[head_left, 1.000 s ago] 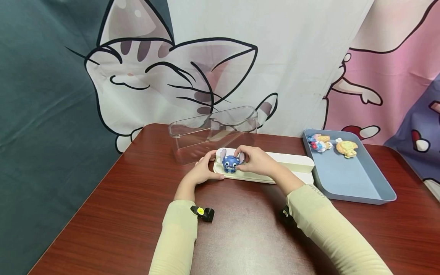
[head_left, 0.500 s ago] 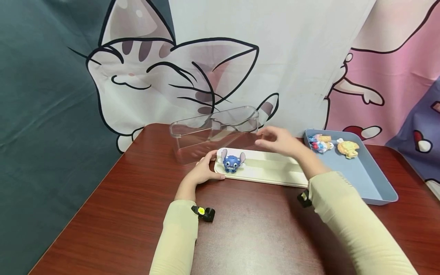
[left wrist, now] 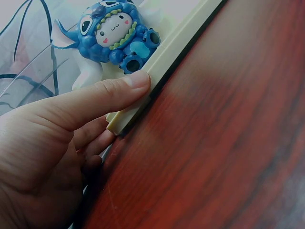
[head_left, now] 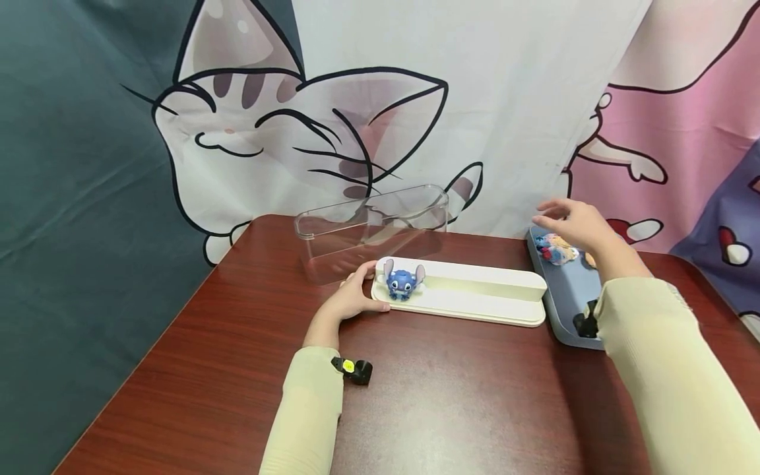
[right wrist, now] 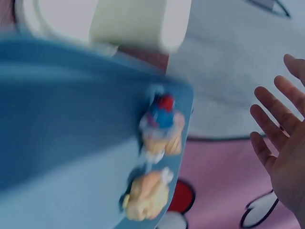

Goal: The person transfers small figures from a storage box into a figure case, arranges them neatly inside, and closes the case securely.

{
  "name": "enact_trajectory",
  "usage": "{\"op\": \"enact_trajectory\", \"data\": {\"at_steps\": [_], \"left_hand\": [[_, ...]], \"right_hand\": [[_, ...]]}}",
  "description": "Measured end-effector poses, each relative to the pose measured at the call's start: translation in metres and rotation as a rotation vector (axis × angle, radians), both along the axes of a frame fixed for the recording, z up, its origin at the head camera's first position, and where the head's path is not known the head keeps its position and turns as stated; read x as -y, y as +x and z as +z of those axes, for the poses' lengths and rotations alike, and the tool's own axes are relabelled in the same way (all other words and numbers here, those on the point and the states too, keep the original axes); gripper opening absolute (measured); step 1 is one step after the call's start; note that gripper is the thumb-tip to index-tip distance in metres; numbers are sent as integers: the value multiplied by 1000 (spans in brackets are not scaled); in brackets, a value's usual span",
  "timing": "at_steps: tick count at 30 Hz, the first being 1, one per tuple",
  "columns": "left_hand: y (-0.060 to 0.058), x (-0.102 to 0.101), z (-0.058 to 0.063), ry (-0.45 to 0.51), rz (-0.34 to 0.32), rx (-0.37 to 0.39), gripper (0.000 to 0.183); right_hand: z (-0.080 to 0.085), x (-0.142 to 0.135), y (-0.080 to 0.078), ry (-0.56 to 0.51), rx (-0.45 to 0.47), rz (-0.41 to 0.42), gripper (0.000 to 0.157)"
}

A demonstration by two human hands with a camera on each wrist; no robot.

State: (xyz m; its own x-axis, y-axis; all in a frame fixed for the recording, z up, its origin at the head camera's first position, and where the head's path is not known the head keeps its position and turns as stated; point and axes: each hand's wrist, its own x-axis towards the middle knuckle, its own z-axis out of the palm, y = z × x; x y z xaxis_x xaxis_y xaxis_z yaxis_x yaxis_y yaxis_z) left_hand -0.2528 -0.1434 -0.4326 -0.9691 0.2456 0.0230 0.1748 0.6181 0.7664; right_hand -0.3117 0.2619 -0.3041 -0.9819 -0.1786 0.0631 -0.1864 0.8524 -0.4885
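My left hand (head_left: pixel 350 297) grips the left end of a white stepped display base (head_left: pixel 481 307), its thumb lying on the front edge in the left wrist view. On that end sits a blue big-eared figurine (head_left: pixel 401 284), upright and facing me; a pale smiling face shows in its open mouth (left wrist: pixel 114 33). My right hand (head_left: pixel 578 227) is raised over the far end of a blue-grey tray (head_left: pixel 552 310), fingers spread and holding nothing. Below it lie small colourful figurines (head_left: pixel 557 249). A yellow figurine (right wrist: pixel 147 193) lies near them, mostly hidden by the forearm in the head view.
Behind the display base stands a clear plastic cover (head_left: pixel 371 231), close to the cartoon curtain (head_left: pixel 386 39). The tray stands right beside the base's right end, on the reddish-brown table (head_left: pixel 208 369).
My right hand has let go of the blue figurine and moved right, across the base to above the tray. The figurine stays on the base, and my left hand keeps its hold.
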Motion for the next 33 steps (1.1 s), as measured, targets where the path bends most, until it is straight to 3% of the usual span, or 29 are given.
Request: {"op": "enact_trajectory", "data": {"at_steps": [11, 21, 28, 33], "left_hand": [[3, -1, -3, 0, 6, 2, 90], [3, 0, 0, 8, -4, -14, 90], [2, -1, 0, 5, -7, -14, 90], [2, 0, 0, 11, -10, -12, 91]], "right_hand": [[-23, -41, -2, 29, 15, -39, 53], [-38, -46, -4, 206, 123, 9, 43], [-53, -47, -11, 228, 102, 64, 45], [-55, -46, -13, 221, 114, 79, 46]]}}
